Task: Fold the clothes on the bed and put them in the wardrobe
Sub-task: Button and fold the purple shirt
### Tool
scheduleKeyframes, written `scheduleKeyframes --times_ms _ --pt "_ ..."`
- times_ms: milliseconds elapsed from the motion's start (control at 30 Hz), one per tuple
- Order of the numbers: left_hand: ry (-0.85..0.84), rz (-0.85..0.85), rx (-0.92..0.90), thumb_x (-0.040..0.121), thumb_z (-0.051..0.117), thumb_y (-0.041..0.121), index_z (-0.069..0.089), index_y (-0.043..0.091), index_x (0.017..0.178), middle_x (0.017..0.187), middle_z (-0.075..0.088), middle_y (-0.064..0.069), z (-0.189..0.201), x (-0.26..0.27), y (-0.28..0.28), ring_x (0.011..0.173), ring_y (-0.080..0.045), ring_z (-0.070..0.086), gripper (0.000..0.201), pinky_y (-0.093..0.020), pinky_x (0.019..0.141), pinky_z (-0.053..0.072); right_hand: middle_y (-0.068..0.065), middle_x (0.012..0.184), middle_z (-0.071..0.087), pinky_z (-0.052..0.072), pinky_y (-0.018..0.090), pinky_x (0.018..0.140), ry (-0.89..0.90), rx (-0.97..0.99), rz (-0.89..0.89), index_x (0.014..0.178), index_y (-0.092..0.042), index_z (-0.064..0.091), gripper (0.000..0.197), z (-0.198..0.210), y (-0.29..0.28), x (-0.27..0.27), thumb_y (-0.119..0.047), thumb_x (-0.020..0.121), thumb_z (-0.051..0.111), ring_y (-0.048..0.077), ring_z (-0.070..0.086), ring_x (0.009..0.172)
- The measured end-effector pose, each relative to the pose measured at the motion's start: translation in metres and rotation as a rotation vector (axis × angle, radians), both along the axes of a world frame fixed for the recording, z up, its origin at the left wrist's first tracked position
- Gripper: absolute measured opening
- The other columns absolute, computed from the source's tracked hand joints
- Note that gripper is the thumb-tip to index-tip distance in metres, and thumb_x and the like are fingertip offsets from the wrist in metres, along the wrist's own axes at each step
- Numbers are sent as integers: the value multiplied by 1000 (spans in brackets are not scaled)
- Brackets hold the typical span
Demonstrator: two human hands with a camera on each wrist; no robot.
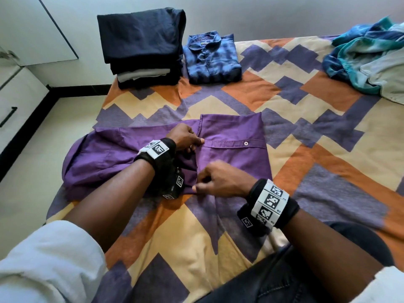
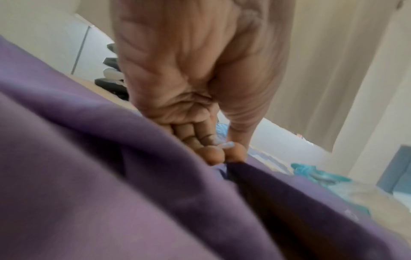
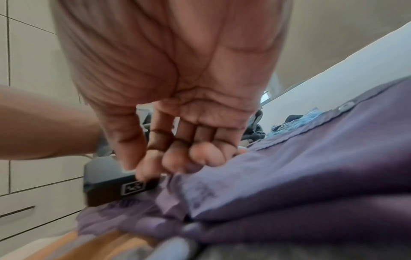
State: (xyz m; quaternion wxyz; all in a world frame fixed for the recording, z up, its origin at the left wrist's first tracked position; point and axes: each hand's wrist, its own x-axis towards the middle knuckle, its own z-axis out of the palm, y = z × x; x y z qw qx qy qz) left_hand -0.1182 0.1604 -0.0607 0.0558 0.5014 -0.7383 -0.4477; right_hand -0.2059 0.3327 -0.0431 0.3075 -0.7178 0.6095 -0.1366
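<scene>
purple shirt (image 1: pixel 236 154) lies flat on the bed, partly folded, its buttoned placket edge under both hands' fingertips.

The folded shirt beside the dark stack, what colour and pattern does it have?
The folded shirt is blue with a faint check pattern, seen best in the head view.

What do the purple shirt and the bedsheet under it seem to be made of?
Purple shirt: thin woven cloth, probably cotton or a blend, matte; it creases softly and has a stitched placket with a pale button. Bedsheet: flat printed woven fabric, matte, likely cotton, lying smooth with faint wrinkles.
</scene>
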Motion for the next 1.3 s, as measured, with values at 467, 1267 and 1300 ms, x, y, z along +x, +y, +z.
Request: scheduleKeyframes --times_ms 467,1267,1300 --pt "-76 34 -105 90 71 31 59 14 69 65 59 -3 9 -25 -14 59 -18 53 30 -25 57 46 -3 75 64 41 29 62 23 -11 -233 87 -15 71 13 -3 -19 -48 -28 84 71 16 58 69" --pt "-322 -283 -295 95 62 28 61 10 129 129 62 -11 21 -55 -63 118 -27 57 39 -26 92 44 8 104 66 40 37 70 359 -89 -362 87 -21 52 55 -4 7 19 -75 78 53 32 63 98" --pt "-334 -295 -280 93 65 27 65 8 121 120 66 -12 20 -55 -64 110 -26 59 34 -26 84 45 8 108 64 43 37 73 374 -76 -356 96 -19 54 57 -7 8 24 -73 78 55 32 63 101"
